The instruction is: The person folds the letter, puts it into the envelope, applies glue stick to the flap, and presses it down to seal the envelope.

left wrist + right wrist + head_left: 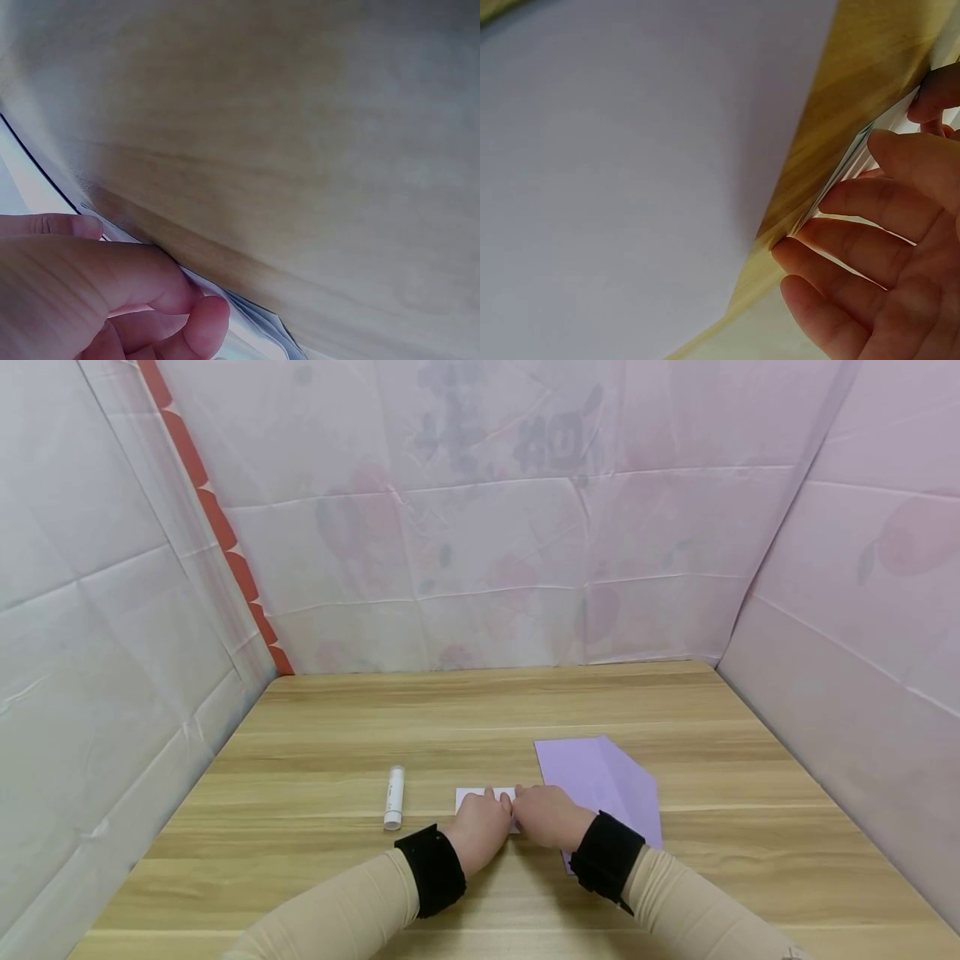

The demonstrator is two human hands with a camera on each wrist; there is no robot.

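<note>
Even, soft light in the head view, edges bowed; both wrist views are close, blurred, dimmer.

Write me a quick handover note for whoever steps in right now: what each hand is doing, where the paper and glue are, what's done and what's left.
Left hand: fingers curled, pressing the small white folded paper on the table.
Right hand: fingers on the same paper's edge.
Purple sheet: flat to the right, one corner folded.
Glue stick: lying to the left, untouched.
Done: white paper folded into layers.
Left, probably: finishing the crease, perhaps gluing.
</note>
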